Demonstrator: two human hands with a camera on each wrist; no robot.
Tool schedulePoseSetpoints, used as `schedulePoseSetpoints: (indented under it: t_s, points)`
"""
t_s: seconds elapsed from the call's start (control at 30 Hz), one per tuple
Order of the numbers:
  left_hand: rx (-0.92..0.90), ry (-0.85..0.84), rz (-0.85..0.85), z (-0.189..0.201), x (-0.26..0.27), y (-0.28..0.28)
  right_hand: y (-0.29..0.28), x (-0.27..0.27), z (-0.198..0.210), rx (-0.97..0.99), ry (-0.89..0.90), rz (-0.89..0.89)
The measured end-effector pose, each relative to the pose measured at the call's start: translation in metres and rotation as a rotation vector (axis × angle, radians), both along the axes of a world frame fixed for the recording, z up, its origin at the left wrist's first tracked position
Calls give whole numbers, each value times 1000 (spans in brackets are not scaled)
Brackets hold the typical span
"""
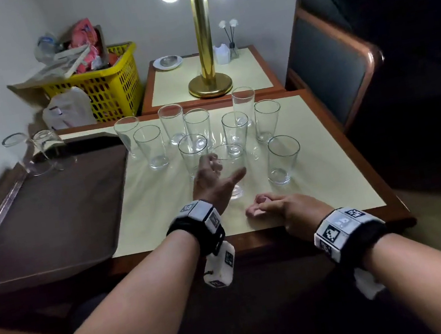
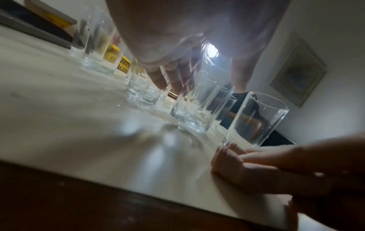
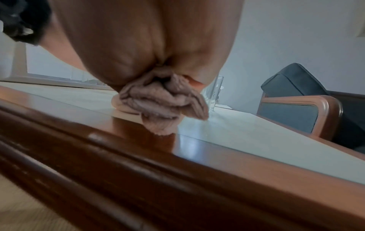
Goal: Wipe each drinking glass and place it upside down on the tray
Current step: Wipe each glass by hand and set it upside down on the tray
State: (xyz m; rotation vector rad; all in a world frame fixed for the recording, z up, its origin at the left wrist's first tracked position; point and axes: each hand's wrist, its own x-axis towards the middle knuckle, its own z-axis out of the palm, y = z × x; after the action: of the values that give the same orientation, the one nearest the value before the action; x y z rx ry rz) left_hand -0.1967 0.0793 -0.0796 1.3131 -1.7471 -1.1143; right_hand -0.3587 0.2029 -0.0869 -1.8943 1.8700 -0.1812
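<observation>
Several clear drinking glasses (image 1: 151, 146) stand upright on the cream table mat (image 1: 161, 205). My left hand (image 1: 225, 169) curls round the nearest glass (image 1: 235, 184), fingers on its left side and thumb across its front; the left wrist view shows that glass (image 2: 189, 115) standing on the mat between fingers (image 2: 158, 78) and thumb. My right hand (image 1: 279, 209) rests at the table's front edge and grips a bunched pinkish-beige cloth (image 3: 164, 103). Two glasses (image 1: 36, 154) stand upside down at the far corner of the dark brown tray (image 1: 48, 224) on the left.
A brass lamp (image 1: 210, 81) stands on a side table behind the glasses. A yellow basket (image 1: 110, 92) full of bags sits at the back left. A dark armchair (image 1: 342, 64) stands close on the right. One glass (image 1: 282, 159) stands just right of my left hand.
</observation>
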Motion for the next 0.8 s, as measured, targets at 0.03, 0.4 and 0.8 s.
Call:
schedulePoseSetpoints:
  t_s: [0.03, 0.4, 0.8]
  points:
    - [36, 92, 62, 6, 4, 0, -3, -1, 2, 7, -15, -39]
    - [520, 142, -76, 39, 91, 6, -45, 49, 62, -582, -493, -182]
    - [524, 507, 187, 45, 95, -1, -74, 112, 69, -313, -691, -228]
